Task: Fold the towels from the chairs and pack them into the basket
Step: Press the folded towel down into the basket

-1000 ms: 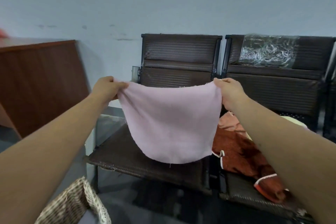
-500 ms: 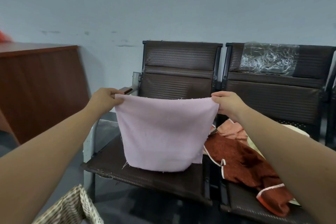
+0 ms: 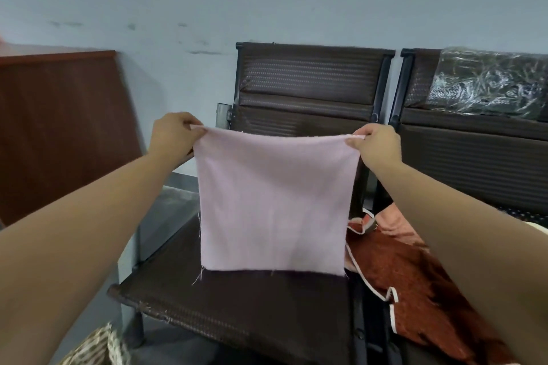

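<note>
The left hand (image 3: 172,136) pinches the pink towel (image 3: 272,201) by its top corner at 10 o'clock, the right hand (image 3: 376,145) by the other at 2 o'clock. The cloth hangs flat over the dark chair (image 3: 252,305) seat. A rust towel (image 3: 421,290) lies at 4 o'clock, the basket (image 3: 92,347) at 7 o'clock.

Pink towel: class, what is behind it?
Behind the pink towel stands a brown chair: its backrest top and seat front show. The lower backrest and rear seat are covered.
</note>
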{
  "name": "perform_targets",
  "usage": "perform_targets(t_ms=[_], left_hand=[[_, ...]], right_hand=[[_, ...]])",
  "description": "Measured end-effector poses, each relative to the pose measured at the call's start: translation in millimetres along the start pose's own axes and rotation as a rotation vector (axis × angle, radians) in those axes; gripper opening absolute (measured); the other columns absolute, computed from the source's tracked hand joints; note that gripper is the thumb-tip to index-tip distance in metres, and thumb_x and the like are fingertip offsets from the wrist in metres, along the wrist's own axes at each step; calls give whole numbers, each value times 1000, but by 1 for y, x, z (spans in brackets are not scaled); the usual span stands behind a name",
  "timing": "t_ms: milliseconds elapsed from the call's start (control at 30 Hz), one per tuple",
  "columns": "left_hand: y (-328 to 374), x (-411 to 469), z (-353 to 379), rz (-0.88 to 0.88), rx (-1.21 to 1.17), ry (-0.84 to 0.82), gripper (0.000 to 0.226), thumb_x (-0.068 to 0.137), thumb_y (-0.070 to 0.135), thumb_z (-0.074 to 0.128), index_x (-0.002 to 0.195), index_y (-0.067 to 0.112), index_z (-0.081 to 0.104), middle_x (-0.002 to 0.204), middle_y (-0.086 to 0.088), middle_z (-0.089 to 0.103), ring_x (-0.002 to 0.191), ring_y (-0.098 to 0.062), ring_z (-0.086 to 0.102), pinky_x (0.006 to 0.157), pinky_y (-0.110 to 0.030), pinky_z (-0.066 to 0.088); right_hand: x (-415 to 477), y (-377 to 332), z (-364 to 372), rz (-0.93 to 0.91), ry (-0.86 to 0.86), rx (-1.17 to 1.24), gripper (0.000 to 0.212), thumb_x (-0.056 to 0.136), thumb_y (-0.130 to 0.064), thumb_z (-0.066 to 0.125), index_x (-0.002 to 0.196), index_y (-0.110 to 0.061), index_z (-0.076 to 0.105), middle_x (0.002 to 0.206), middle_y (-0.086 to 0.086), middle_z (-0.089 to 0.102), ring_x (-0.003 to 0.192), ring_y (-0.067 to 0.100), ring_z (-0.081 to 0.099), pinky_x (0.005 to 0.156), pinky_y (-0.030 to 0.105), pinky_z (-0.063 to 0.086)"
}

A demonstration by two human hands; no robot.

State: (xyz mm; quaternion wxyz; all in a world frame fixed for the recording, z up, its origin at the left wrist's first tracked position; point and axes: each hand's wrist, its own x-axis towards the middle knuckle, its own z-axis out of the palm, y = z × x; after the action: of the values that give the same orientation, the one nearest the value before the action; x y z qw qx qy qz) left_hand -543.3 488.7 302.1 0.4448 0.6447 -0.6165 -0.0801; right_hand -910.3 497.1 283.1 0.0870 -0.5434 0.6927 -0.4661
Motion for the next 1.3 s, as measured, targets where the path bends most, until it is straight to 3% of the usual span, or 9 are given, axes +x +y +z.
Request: perform_targets(t_ms=[167,367,567,733,800,933,1067,1200,1300], left_hand=[[12,11,-14,10,-120,126,17,87,21,71,101,14,75,86,-6,67,83,-17,57,76,-24,40],[-15,-43,-24,-16,-101,6,7,86,20,74,92,17,73,74,-3,60,67,-18,52,61,-25,39],[-86,-132,-6,-77,171,-376,6,85,28,77,86,23,73,86,-5,70,82,-22,64,71,-34,50],[-117,-184,0,-61,274,-592,9,92,26,69,100,23,66,98,9,63,93,-12,59,79,-25,42],[-120,-187,-5,-64,242,-640,6,96,25,64,102,23,64,104,9,65,93,-12,60,78,-26,43],[-121,-192,-18,-40,208,-808,9,98,22,58,90,24,57,82,5,59,74,-13,52,66,-28,41],[-125,-195,-24,-103,113,-992,9,97,15,59,89,19,59,83,3,61,76,-14,54,74,-31,45],[-130,-196,-19,-82,144,-961,5,96,21,62,91,22,64,86,7,66,81,-13,60,76,-29,48],[-133,-188,-10,-68,241,-815,4,96,29,63,94,26,64,91,7,67,82,-9,62,71,-25,46]], right_hand=[[6,-20,-17,-78,94,164,12,90,-19,73,101,-14,72,91,-2,65,87,13,60,82,28,50],[-43,16,-16,-44,-45,121,9,85,-20,78,87,-20,70,89,1,70,88,19,66,83,35,54],[-130,88,-2,23,-339,-97,12,78,-15,82,75,-13,71,69,-1,64,72,17,60,62,25,40],[-176,104,-4,187,-580,66,29,82,9,71,64,-9,56,52,-9,56,45,-3,49,45,8,35],[-181,102,-6,224,-611,127,32,83,12,68,64,-8,52,45,-11,53,41,-4,47,42,8,34],[-184,102,-10,337,-654,208,30,84,11,66,67,-9,50,52,-2,52,50,10,48,41,17,39],[-188,113,-14,483,-905,136,21,87,5,67,75,-9,56,67,6,58,62,18,56,52,26,48],[-184,116,-10,461,-897,101,12,88,0,70,84,-7,60,76,8,61,70,18,61,56,30,55],[-176,114,-1,362,-732,47,10,88,-1,72,83,-3,64,69,6,59,51,6,57,46,19,46]])
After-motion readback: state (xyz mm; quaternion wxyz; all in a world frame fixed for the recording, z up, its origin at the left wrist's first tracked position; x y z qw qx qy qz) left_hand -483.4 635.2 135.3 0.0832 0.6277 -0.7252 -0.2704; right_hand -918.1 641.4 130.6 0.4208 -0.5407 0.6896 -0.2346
